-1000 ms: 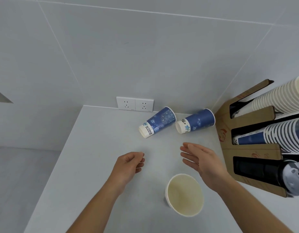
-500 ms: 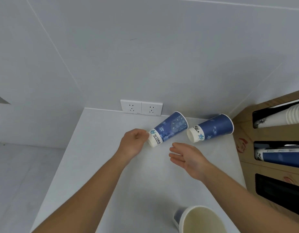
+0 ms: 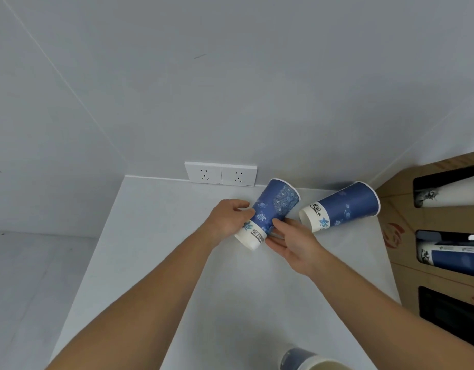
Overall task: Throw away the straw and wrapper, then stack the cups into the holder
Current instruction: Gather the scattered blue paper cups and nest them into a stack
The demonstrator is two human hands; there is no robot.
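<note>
A blue patterned paper cup (image 3: pixel 274 206) with a white base is tilted near the back of the white counter (image 3: pixel 230 289). My left hand (image 3: pixel 228 220) grips its left side and my right hand (image 3: pixel 289 239) touches its lower right side. A second blue cup (image 3: pixel 342 206) lies on its side just to the right, untouched. A third cup (image 3: pixel 305 360) stands upright at the bottom edge of the view, partly cut off. The brown cardboard cup holder (image 3: pixel 398 236) stands at the right with cup stacks in its slots. No straw or wrapper is visible.
A double wall socket (image 3: pixel 221 173) sits on the grey wall right behind the cups. The counter's left edge drops to the floor (image 3: pixel 22 276). The holder's slots hold a white cup stack (image 3: pixel 454 192) and a blue cup stack (image 3: pixel 457 259).
My left hand closed around the left cup and tipped it up from lying. My right hand moved forward onto the cup. The view shifted forward, so the upright cup slid to the bottom edge.
</note>
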